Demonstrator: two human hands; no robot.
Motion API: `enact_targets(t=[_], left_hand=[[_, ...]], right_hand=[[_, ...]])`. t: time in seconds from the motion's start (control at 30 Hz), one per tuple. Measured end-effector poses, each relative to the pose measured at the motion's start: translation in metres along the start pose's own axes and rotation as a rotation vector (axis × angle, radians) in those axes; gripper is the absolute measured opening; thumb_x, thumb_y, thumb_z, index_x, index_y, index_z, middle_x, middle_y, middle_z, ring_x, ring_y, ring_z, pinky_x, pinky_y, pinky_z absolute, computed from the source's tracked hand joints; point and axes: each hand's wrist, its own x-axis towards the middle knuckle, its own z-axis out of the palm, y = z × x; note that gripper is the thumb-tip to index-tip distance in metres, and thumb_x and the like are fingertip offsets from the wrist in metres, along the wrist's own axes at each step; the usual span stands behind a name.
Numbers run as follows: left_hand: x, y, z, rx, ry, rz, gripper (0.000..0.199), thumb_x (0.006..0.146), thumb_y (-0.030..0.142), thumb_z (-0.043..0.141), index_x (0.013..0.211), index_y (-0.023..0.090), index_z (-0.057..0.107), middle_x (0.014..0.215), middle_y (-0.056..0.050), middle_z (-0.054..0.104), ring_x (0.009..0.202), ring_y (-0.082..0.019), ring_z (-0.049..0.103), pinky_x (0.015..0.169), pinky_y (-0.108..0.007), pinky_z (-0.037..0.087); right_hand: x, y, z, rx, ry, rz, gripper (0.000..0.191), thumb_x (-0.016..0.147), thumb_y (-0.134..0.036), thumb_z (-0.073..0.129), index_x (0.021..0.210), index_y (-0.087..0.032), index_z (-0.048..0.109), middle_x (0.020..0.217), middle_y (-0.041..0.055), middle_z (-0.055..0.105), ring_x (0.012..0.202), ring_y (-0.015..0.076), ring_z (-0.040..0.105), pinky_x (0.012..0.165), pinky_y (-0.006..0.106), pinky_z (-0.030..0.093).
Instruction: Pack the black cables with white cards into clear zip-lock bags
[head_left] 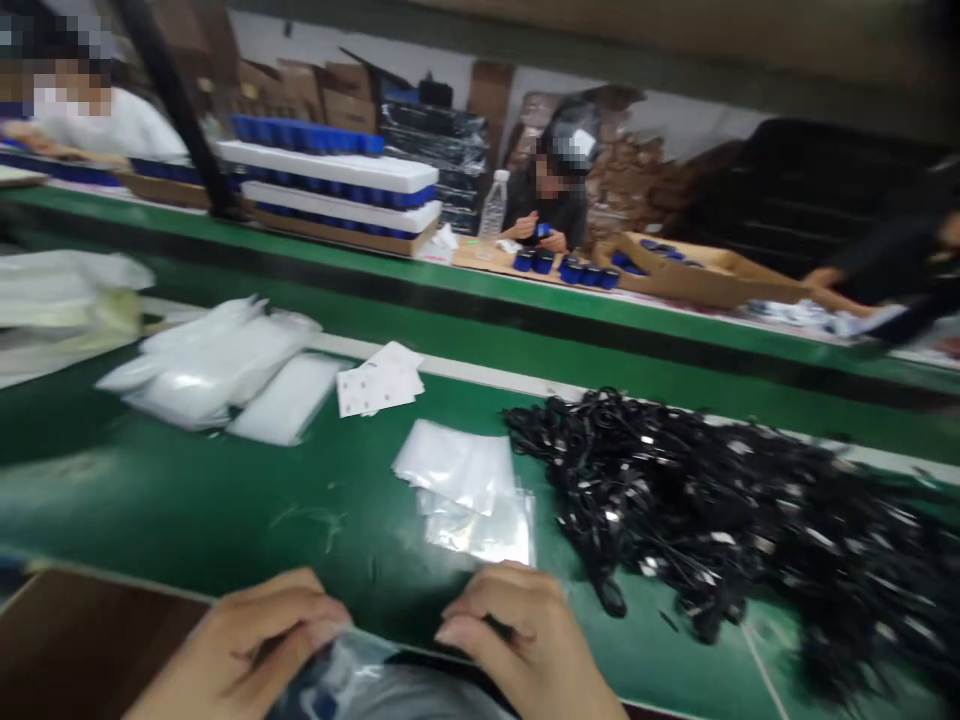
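Just then, our left grip (pixel 244 645) and right grip (pixel 525 635) were pinched closed on a clear plastic bag (pixel 337 670), held between them at the green counter (pixel 225 520).

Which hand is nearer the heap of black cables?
Right. The right hand sits just left of the heap of black cables, near its lower part; the left hand is farther left, beyond the right.
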Motion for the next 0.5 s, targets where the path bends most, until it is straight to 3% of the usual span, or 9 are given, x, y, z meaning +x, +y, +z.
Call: enact_targets(t=[0.07, 0.13, 0.23, 0.27, 0.33, 0.37, 0.43, 0.5], left_hand=[[-0.017, -0.026, -0.039, 0.192, 0.048, -0.067, 0.029, 0.077, 0.045, 0.051, 0.067, 0.028, 0.072, 0.062, 0.006, 0.067, 0.062, -0.012, 0.066, 0.060, -0.014, 0.050], [-0.035, -0.046, -0.076, 0.413, 0.047, -0.089, 0.037, 0.070, 0.051, 0.053, 0.080, 0.022, 0.074, 0.070, 0.007, 0.071, 0.075, -0.015, 0.069, 0.072, -0.023, 0.051], [-0.049, -0.047, -0.101, 0.659, 0.205, -0.213, 0.062, 0.068, 0.061, 0.046, 0.103, 0.015, 0.068, 0.099, 0.003, 0.070, 0.100, -0.023, 0.063, 0.089, -0.040, 0.043], [-0.048, -0.037, -0.098, 0.645, 0.239, -0.248, 0.062, 0.068, 0.061, 0.047, 0.105, 0.016, 0.067, 0.103, 0.002, 0.069, 0.103, -0.023, 0.061, 0.092, -0.041, 0.042], [-0.038, -0.008, -0.075, 0.443, 0.230, -0.320, 0.042, 0.082, 0.051, 0.043, 0.093, 0.021, 0.071, 0.095, 0.004, 0.071, 0.093, -0.016, 0.064, 0.090, -0.032, 0.044], [-0.031, 0.010, -0.056, 0.285, 0.117, -0.279, 0.035, 0.088, 0.042, 0.042, 0.090, 0.022, 0.071, 0.091, 0.003, 0.071, 0.089, -0.013, 0.065, 0.086, -0.026, 0.046], [-0.017, 0.045, -0.012, 0.014, -0.126, -0.047, 0.026, 0.090, 0.033, 0.047, 0.086, 0.024, 0.071, 0.083, 0.003, 0.069, 0.077, -0.010, 0.064, 0.073, -0.019, 0.049], [-0.008, 0.070, 0.031, -0.132, -0.474, 0.318, 0.024, 0.092, 0.029, 0.044, 0.097, 0.025, 0.067, 0.095, -0.001, 0.067, 0.083, -0.012, 0.063, 0.075, -0.024, 0.050]], right_hand=[[-0.003, 0.003, -0.004, -0.046, -0.010, -0.028, 0.019, 0.085, -0.025, 0.060, 0.070, -0.021, 0.069, 0.063, 0.0004, 0.067, 0.057, 0.0140, 0.061, 0.055, 0.023, 0.043], [-0.005, 0.007, -0.008, -0.089, -0.024, -0.060, 0.017, 0.086, -0.023, 0.058, 0.072, -0.022, 0.067, 0.063, 0.0002, 0.066, 0.057, 0.0140, 0.061, 0.054, 0.022, 0.044], [-0.007, 0.011, -0.014, -0.147, -0.061, -0.112, 0.014, 0.086, -0.023, 0.058, 0.075, -0.023, 0.066, 0.065, 0.0008, 0.066, 0.057, 0.0148, 0.062, 0.054, 0.022, 0.047], [-0.007, 0.011, -0.016, -0.165, -0.070, -0.117, 0.012, 0.086, -0.023, 0.057, 0.077, -0.023, 0.066, 0.066, 0.0011, 0.066, 0.058, 0.0151, 0.063, 0.055, 0.021, 0.048], [-0.006, 0.008, -0.019, -0.197, -0.079, -0.105, 0.011, 0.087, -0.024, 0.056, 0.084, -0.023, 0.066, 0.070, 0.0013, 0.067, 0.060, 0.0151, 0.064, 0.056, 0.020, 0.050], [-0.004, 0.006, -0.021, -0.212, -0.081, -0.100, 0.011, 0.087, -0.025, 0.055, 0.087, -0.023, 0.066, 0.071, 0.0011, 0.067, 0.060, 0.0147, 0.065, 0.057, 0.019, 0.051], [-0.002, 0.002, -0.024, -0.244, -0.097, -0.094, 0.013, 0.088, -0.026, 0.053, 0.091, -0.023, 0.065, 0.074, 0.0008, 0.067, 0.062, 0.0142, 0.065, 0.059, 0.018, 0.052], [0.002, 0.000, -0.027, -0.281, -0.121, -0.115, 0.013, 0.088, -0.028, 0.053, 0.090, -0.023, 0.065, 0.075, 0.0004, 0.067, 0.062, 0.0138, 0.066, 0.058, 0.017, 0.052]])
